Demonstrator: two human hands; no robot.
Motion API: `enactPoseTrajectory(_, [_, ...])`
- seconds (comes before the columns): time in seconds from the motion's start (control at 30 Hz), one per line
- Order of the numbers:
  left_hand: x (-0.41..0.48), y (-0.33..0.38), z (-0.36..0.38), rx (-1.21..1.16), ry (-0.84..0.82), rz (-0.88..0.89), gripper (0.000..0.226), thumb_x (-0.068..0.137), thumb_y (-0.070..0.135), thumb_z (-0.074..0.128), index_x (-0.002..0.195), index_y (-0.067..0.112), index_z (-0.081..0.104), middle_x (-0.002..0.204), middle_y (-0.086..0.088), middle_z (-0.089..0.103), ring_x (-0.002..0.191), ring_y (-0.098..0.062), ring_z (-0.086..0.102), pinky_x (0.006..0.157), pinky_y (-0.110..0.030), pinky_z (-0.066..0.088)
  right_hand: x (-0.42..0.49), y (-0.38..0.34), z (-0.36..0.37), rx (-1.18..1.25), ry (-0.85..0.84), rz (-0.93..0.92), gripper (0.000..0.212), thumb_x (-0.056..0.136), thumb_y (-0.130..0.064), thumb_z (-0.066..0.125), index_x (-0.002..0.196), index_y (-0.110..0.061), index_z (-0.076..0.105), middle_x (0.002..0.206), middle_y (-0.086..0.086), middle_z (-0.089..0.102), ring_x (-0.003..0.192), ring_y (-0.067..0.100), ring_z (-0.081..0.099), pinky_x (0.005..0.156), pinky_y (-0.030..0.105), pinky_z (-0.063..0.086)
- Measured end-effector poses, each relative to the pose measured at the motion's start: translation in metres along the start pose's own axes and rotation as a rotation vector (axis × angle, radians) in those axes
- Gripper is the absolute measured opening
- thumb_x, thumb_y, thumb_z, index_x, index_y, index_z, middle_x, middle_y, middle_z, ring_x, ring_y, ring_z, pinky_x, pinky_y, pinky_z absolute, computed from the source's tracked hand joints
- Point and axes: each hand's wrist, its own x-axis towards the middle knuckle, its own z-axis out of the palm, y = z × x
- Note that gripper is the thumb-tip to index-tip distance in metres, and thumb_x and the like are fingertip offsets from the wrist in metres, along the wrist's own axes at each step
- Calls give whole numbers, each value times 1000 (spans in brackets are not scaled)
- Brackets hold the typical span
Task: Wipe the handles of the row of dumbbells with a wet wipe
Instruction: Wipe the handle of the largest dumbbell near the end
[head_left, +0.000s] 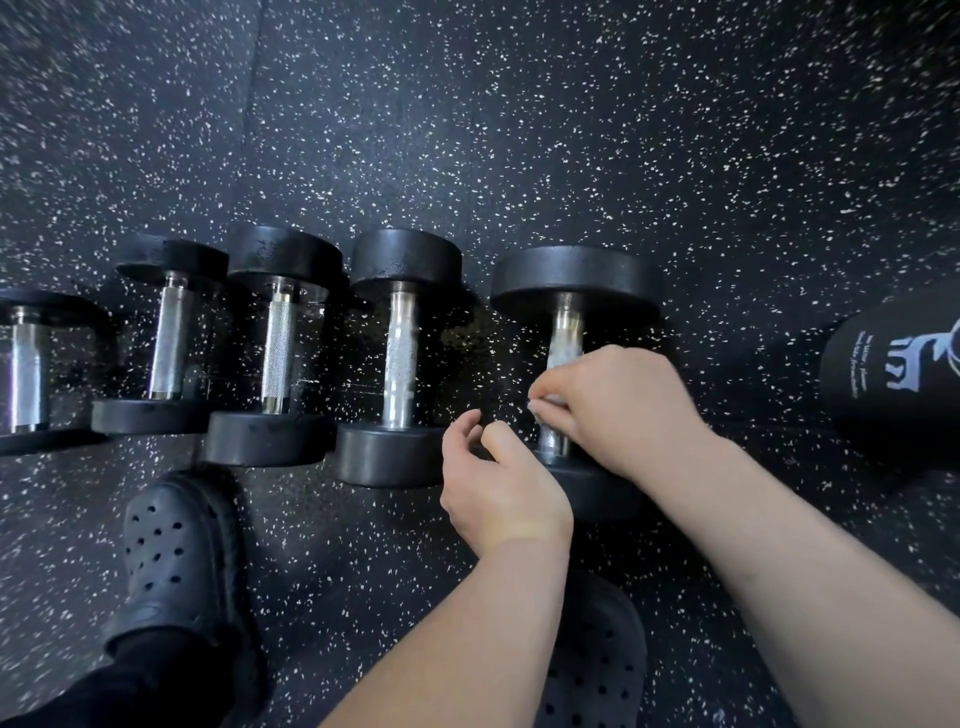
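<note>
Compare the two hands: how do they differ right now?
The right hand is closed around the rightmost dumbbell's handle, pinching a wipe against it; the left hand hangs loosely curled beside that handle, holding nothing. The right sits farther up than the left. Both are bare.

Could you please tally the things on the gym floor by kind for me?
Dumbbells: 5, the rightmost under the right hand, the leftmost cut off by the edge
Black clogs: 2
Black bag: 1
Total: 8
</note>
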Motion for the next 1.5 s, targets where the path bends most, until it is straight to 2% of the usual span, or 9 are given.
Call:
enactPoseTrajectory(0.13, [1, 0, 0, 3, 2, 0, 33, 94, 38, 45, 119, 43, 66, 110, 10, 72, 100, -17, 64, 94, -43, 53, 7, -10, -5, -63, -86, 70, 27, 100, -61, 53, 110, -44, 72, 95, -6, 68, 91, 22, 68, 65, 31, 44])
enactPoseTrajectory(0.37, [1, -1, 1, 0, 13, 9, 32, 96, 35, 46, 120, 42, 66, 109, 11, 71, 100, -17, 64, 93, -43, 53, -18, 10, -10, 70, 85, 116, 14, 88, -57, 74, 88, -43, 75, 73, -16, 47, 72, 13, 61, 54, 24, 34])
enactPoseTrajectory(0.63, [1, 0, 1, -33, 28, 8, 30, 96, 36, 48, 120, 40, 66, 108, 15, 69, 98, -13, 63, 85, -35, 47, 0, -4, -5, 14, 72, 41, 18, 94, -55, 69, 95, -39, 76, 94, -11, 68, 86, 18, 67, 62, 29, 44])
enactPoseTrajectory(0.77, [1, -1, 2, -35, 32, -1, 29, 97, 33, 48, 118, 42, 65, 107, 15, 69, 96, -13, 64, 84, -36, 48, -18, 13, -3, 175, 144, 118, 15, 84, -53, 74, 85, -38, 74, 86, -13, 57, 69, 7, 51, 58, 27, 41])
enactPoseTrajectory(0.9, [0, -1, 2, -35, 27, 2, 29, 96, 34, 47, 117, 44, 64, 109, 15, 70, 97, -15, 64, 83, -35, 47, -29, 24, 0, 407, 123, 223, 13, 81, -38, 86, 86, -35, 75, 84, -21, 66, 70, 3, 60, 73, 35, 56])
enactPoseTrajectory(1.03, [0, -2, 2, -34, 25, 18, 30, 93, 38, 45, 116, 44, 64, 107, 14, 70, 98, -19, 65, 87, -40, 52, -34, 30, 7, 655, 37, 404, 18, 82, -22, 88, 84, -36, 77, 81, -21, 75, 78, -1, 70, 81, 23, 56])
enactPoseTrajectory(1.23, [1, -1, 2, -35, 21, 11, 29, 95, 34, 47, 116, 44, 63, 106, 15, 70, 100, -20, 64, 88, -42, 53, -34, 26, 22, 1184, -57, 607, 19, 96, 1, 69, 107, -13, 73, 89, 6, 81, 87, 24, 78, 87, 36, 63])
enactPoseTrajectory(1.33, [1, -1, 1, -32, 21, 14, 30, 93, 38, 45, 116, 44, 63, 107, 16, 69, 101, -19, 64, 89, -42, 52, -31, 24, 14, 1424, -125, 755, 22, 107, -15, 57, 125, -10, 67, 100, 14, 81, 101, 30, 78, 95, 42, 62])
enactPoseTrajectory(1.5, [-1, -1, 2, -38, 30, 25, 29, 95, 34, 46, 116, 43, 64, 108, 13, 71, 97, -18, 64, 83, -38, 50, -16, 20, 14, 1569, -344, 806, 52, 111, -51, 37, 124, -11, 68, 114, 14, 79, 111, 32, 76, 98, 42, 60])
